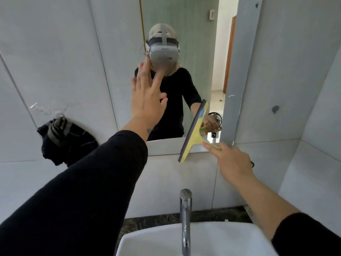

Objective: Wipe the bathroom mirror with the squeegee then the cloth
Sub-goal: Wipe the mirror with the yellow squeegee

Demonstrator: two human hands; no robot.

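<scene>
The bathroom mirror (201, 52) hangs on the tiled wall ahead and reflects a person in black wearing a headset. My right hand (232, 161) grips the handle of a yellow squeegee (193, 133), whose dark rubber blade stands near upright against the mirror's lower right part and reaches below its bottom edge. My left hand (147, 95) is raised in front of the mirror's middle with fingers spread, holding nothing; whether the palm touches the glass I cannot tell. A dark cloth (66, 143) hangs from a wall hook at the left.
A chrome tap (185, 218) rises over the white basin (221, 241) at the bottom centre, on a dark stone counter (158, 218). Grey wall tiles surround the mirror, and a side wall closes in at the right.
</scene>
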